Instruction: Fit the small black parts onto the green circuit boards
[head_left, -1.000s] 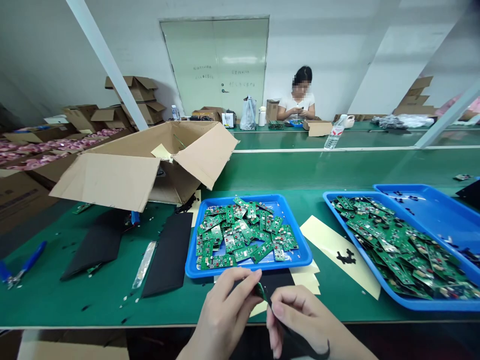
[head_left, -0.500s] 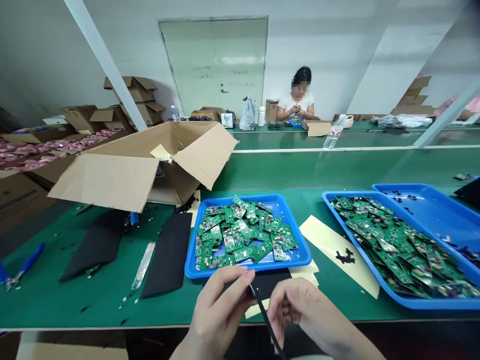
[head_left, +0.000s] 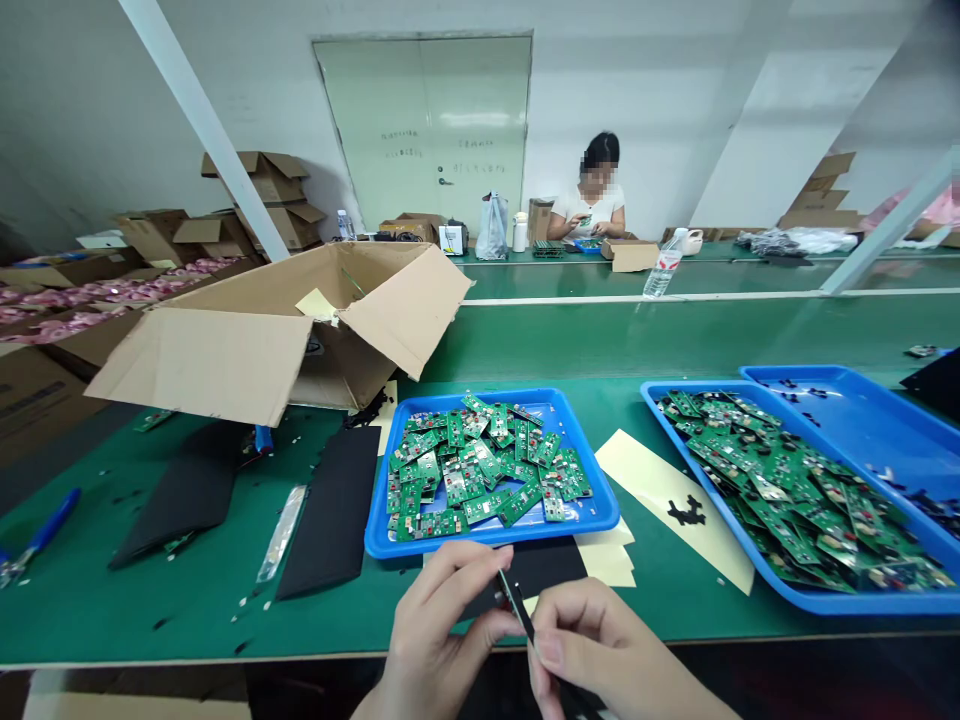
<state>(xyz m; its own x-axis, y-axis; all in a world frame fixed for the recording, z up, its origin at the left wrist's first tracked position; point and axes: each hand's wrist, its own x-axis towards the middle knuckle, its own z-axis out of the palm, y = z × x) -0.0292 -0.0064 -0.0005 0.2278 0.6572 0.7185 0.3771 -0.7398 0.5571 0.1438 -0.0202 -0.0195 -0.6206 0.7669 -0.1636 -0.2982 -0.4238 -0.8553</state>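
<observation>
Near the table's front edge, my left hand [head_left: 439, 625] pinches a small green circuit board [head_left: 506, 582], seen almost edge-on. A black strip [head_left: 520, 610] lies along the board and runs down toward the lower right. The thumb and fingers of my right hand [head_left: 607, 645] are closed on this strip near the board's lower end. My fingers hide much of both pieces. Just beyond my hands sits a blue tray [head_left: 379, 540] of loose circuit boards [head_left: 480, 465]. A black sheet [head_left: 547, 565] lies under my hands, in front of the tray.
A second blue tray [head_left: 806, 600] on the right is heaped with boards, beside another blue tray [head_left: 847, 385] with small black pieces. Yellow paper [head_left: 645, 480] carries black bits. Left are black sheets [head_left: 330, 520], blue-handled pliers [head_left: 49, 525] and an open carton [head_left: 202, 360]. Opposite sits a person [head_left: 592, 200].
My right hand has moved in to the strip, its thumb and fingers now closed on it near the board. My left hand keeps its pinch. The view has shifted slightly.
</observation>
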